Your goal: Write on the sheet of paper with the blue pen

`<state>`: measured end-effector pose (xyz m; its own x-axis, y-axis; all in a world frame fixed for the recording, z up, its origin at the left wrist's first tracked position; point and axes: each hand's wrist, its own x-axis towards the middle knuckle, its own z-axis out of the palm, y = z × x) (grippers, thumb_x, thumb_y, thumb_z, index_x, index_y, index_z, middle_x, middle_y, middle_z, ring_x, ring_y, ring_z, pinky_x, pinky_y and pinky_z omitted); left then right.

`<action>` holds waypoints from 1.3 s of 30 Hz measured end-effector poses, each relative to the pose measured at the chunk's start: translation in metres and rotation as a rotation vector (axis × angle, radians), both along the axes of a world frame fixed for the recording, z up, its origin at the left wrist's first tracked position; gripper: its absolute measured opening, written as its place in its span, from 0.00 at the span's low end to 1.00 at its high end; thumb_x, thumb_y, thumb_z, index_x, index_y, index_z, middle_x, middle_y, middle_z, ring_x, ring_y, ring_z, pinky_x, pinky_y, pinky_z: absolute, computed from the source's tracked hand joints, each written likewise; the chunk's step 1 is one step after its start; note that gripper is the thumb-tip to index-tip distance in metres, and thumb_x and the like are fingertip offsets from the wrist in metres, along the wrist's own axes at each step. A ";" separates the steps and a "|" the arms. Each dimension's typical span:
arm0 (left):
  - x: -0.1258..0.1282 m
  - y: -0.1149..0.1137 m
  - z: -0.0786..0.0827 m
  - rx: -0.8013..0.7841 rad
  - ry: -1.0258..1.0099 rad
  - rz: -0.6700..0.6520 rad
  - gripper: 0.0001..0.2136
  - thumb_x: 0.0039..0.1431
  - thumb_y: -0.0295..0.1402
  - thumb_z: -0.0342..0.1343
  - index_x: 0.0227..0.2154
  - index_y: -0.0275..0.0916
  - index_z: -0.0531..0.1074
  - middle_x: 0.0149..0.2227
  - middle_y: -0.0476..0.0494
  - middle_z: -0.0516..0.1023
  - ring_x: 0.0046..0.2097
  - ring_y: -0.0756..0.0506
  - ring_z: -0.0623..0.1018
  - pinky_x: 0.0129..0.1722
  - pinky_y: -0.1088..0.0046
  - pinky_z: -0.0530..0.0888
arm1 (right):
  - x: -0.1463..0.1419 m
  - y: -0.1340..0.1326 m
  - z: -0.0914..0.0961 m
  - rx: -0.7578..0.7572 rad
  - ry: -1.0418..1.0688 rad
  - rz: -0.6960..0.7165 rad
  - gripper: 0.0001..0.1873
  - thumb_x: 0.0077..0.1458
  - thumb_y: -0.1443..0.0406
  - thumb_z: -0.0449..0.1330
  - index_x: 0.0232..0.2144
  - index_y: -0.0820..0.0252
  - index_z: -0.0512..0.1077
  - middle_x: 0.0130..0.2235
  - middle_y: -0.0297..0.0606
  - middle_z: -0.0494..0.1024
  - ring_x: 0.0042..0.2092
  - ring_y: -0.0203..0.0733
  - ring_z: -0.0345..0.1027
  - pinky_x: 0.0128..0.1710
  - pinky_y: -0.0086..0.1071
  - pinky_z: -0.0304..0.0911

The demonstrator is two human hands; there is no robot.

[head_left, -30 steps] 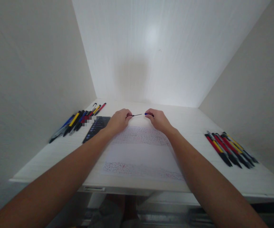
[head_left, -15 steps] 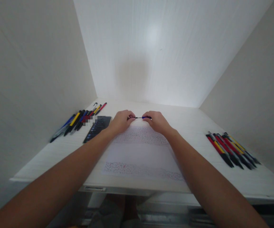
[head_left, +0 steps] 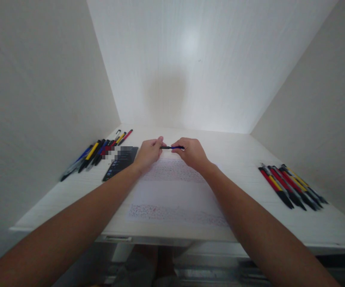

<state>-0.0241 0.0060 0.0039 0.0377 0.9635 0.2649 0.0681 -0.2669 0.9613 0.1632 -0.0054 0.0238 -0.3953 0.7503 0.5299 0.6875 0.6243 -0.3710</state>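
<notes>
A thin pen (head_left: 166, 147), black on its left half and blue on its right, lies level between my hands above the far edge of the sheet of paper (head_left: 175, 193). The black end is in the closed fingers of my left hand (head_left: 150, 153), whose thumb points up. My right hand (head_left: 192, 152) pinches the blue end between thumb and fingertips. The two parts of the pen appear to meet in the gap between the hands. Small handwriting covers the paper's upper part, and a band of dense marks runs along its near edge.
A dark phone (head_left: 121, 161) lies left of my left hand. Beyond it, several pens (head_left: 92, 153) are lined up by the left wall. More red, yellow and black pens (head_left: 288, 187) lie in a row at the right. White panels enclose the white desk (head_left: 238, 207).
My right hand has come left, closing the gap to my left hand. The thin rod that showed between the black and blue parts is now covered. My left thumb has lifted.
</notes>
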 end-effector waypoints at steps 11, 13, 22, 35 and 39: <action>0.008 -0.011 0.001 -0.160 -0.509 -0.151 0.08 0.65 0.32 0.61 0.32 0.32 0.75 0.29 0.44 0.71 0.28 0.52 0.69 0.28 0.79 0.68 | -0.002 -0.006 0.011 0.052 -0.041 -0.122 0.09 0.62 0.61 0.58 0.38 0.54 0.79 0.41 0.40 0.81 0.43 0.46 0.71 0.45 0.40 0.60; 0.008 -0.009 0.001 -0.159 -0.543 -0.140 0.04 0.63 0.28 0.62 0.33 0.31 0.76 0.32 0.42 0.73 0.31 0.51 0.71 0.30 0.79 0.69 | -0.003 -0.006 0.011 0.029 -0.034 -0.082 0.09 0.62 0.62 0.58 0.37 0.53 0.80 0.40 0.39 0.81 0.43 0.46 0.71 0.45 0.40 0.60; -0.006 0.002 0.012 -0.129 -0.582 -0.221 0.16 0.57 0.19 0.63 0.49 0.30 0.74 0.42 0.37 0.77 0.38 0.48 0.75 0.39 0.76 0.73 | -0.006 -0.008 0.009 -0.519 0.393 0.129 0.15 0.61 0.61 0.55 0.25 0.58 0.76 0.25 0.39 0.75 0.26 0.37 0.65 0.27 0.34 0.58; -0.005 0.006 0.002 -0.099 -0.637 -0.350 0.01 0.60 0.23 0.61 0.34 0.30 0.75 0.40 0.38 0.75 0.43 0.47 0.75 0.47 0.75 0.73 | -0.016 -0.005 -0.002 -0.599 0.663 0.149 0.11 0.50 0.58 0.67 0.26 0.59 0.73 0.24 0.34 0.71 0.26 0.34 0.59 0.26 0.31 0.55; -0.006 0.006 0.005 -0.117 -0.668 -0.487 0.07 0.58 0.26 0.65 0.37 0.28 0.75 0.41 0.36 0.74 0.44 0.44 0.75 0.48 0.72 0.73 | -0.017 -0.009 0.002 -0.701 0.600 0.173 0.18 0.59 0.56 0.58 0.22 0.60 0.70 0.23 0.37 0.71 0.25 0.34 0.59 0.24 0.31 0.54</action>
<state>-0.0305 0.0122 0.0086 0.3277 0.9027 0.2787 -0.6238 -0.0148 0.7815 0.1464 -0.0147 0.0256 -0.3384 0.9319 0.1307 0.1775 0.1996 -0.9637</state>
